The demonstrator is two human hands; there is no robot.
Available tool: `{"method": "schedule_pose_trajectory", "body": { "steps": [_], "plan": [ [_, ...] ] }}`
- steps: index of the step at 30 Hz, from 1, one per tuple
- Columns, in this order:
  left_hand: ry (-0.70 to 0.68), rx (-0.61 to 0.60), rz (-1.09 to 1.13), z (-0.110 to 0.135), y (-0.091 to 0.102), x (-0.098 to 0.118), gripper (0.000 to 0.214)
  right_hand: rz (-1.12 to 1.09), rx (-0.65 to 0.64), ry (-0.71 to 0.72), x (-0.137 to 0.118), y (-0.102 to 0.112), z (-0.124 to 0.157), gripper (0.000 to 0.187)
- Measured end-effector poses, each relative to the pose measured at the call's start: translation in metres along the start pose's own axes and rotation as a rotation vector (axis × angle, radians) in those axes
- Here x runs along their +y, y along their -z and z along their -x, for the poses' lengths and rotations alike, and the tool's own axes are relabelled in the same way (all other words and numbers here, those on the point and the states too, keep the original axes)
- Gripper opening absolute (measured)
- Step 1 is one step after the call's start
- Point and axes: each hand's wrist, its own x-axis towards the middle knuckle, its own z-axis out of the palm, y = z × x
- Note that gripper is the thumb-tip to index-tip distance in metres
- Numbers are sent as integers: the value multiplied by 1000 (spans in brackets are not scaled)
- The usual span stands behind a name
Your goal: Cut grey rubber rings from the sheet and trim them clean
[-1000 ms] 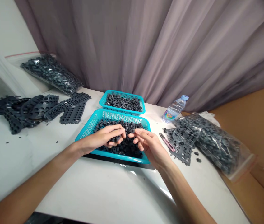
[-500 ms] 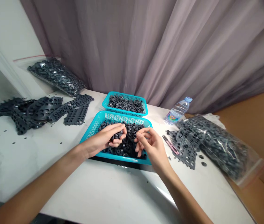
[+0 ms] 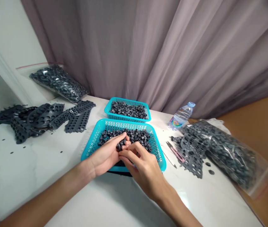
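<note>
Over the nearer blue plastic basket [image 3: 93,135], my left hand [image 3: 106,154] is cupped around several small black rubber pieces [image 3: 120,146]. My right hand [image 3: 142,167] reaches across to it, its fingertips bent in at the left palm. Whether those fingertips pinch a piece is hidden behind the hand. Many loose black ring-like pieces [image 3: 143,135] fill the basket under both hands. Just behind stands a second blue basket [image 3: 129,119], filled with similar small dark pieces.
At right lie pink-handled thread snips [image 3: 176,153], a pointed white tool [image 3: 170,160], perforated black rubber sheet [image 3: 193,164], a water bottle [image 3: 182,115] and a filled plastic bag [image 3: 230,154]. At left are more perforated sheets [image 3: 46,115] and another filled bag [image 3: 58,82]. A curtain [image 3: 115,47] hangs behind.
My right hand has moved left from above the basket's right side to my left palm. My left hand stays cupped around the pieces. The view has tilted up slightly.
</note>
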Motion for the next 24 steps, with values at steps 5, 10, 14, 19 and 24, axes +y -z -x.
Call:
{"method": "schedule_pose_trajectory", "body": {
  "steps": [5,10,14,19,24],
  "plan": [
    [5,-14,5,0,-1,1,21,-165,83,-1,-2,1,4,16],
    [-102,-38,-77,2,-2,1,19,-518,192,-170,-5,15,-2,10],
    [-131,-91,-311,3,-3,7,28,-739,163,-456,14,23,-6,11],
    [-188,-100,-749,0,1,11,36,-919,134,-690,37,19,-3,31],
    [-390,-9,-1072,-10,10,11,36,-972,59,-743,39,18,-3,33]
  ]
}}
